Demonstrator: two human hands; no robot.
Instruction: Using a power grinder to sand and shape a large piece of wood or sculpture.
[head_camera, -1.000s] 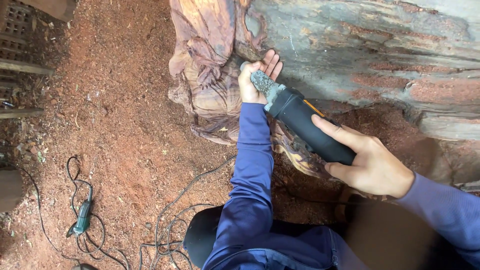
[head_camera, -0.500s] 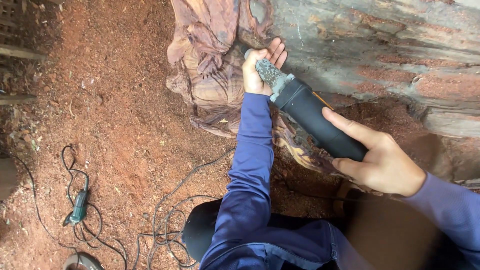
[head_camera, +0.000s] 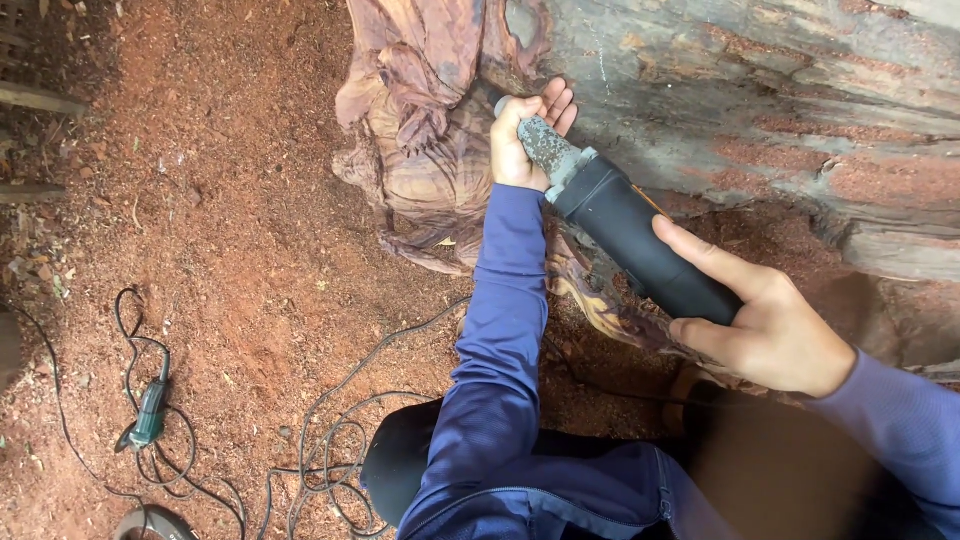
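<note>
A: Nearest is the person's own lap and blue sleeves. The right hand (head_camera: 770, 330) is wrapped around the black body of the grinder (head_camera: 625, 235), forefinger laid along the top. The left hand (head_camera: 525, 135) is closed around the grinder's dusty grey head, fingertips spread against the wood.

B: And the tool itself?

A: It runs slantwise between the two hands, head up against the carving (head_camera: 420, 130), where the carved folds meet the rough log (head_camera: 760, 90).

B: What could go wrong, in your view?

A: The left fingers sit very near the working end. I'd judge that if the head catches in a fold and kicks, those fingers take it. I can't see a guard or the disc; the hand hides them.

B: Anything underfoot?

A: Cords (head_camera: 330, 440) loop over the floor just left of the knee. A foot shifting could snag one and jerk the tool off line. A second, green tool (head_camera: 150, 410) lies among them, well apart from the hands.

B: The floor?

A: Thick red sawdust (head_camera: 230, 230) everywhere, loose and uneven, likely poor footing. Farther left, grey planks (head_camera: 35, 98) at the edge; farthest, the log fills the upper right, weathered grey with red patches.
</note>
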